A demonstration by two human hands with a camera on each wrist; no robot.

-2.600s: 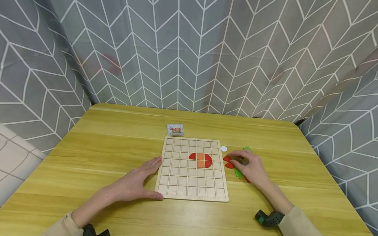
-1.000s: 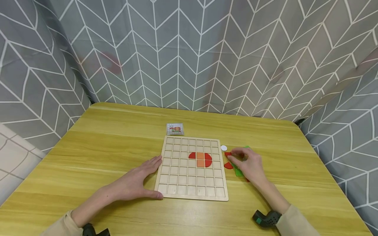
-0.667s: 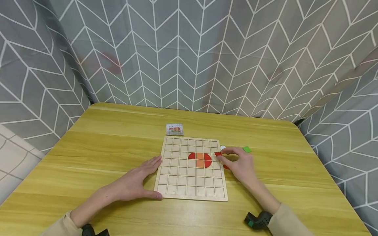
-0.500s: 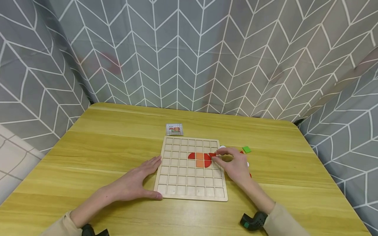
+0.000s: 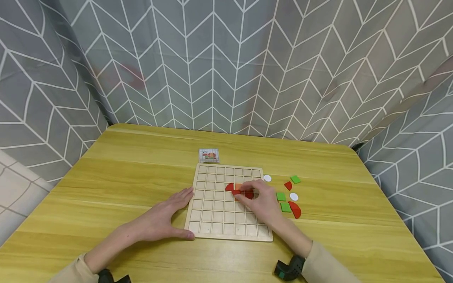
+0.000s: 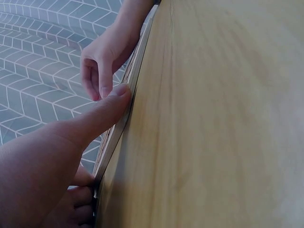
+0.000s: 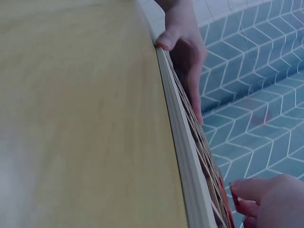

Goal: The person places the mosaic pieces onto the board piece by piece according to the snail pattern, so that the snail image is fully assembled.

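Observation:
A pale wooden grid board (image 5: 216, 216) lies flat on the table. My left hand (image 5: 162, 218) rests along its left side, fingertips at the edge and thumb at the near left corner. Over the board, my right hand (image 5: 260, 200) pinches a red quarter-circle tile (image 5: 235, 192) between thumb and fingertips; the right wrist view shows the red tile (image 7: 234, 194) edge-on at the fingertips. A red tile (image 5: 229, 186) sits in the grid just left of it. Orange tiles (image 5: 238, 186) and a red tile (image 5: 249, 194) on the board are partly hidden by the right hand.
Right of the board lie green square tiles (image 5: 285, 207), white round tiles (image 5: 293, 196), a small red tile (image 5: 288, 186) and larger red pieces (image 5: 295, 210). A small printed card (image 5: 209, 155) with a coloured grid picture lies behind the board. A patterned curtain (image 5: 226, 70) hangs beyond the table.
My right hand has picked up a red quarter-circle tile from beside the board and carried it left over the grid. Tiles on the right have come into view. The left hand has stayed put.

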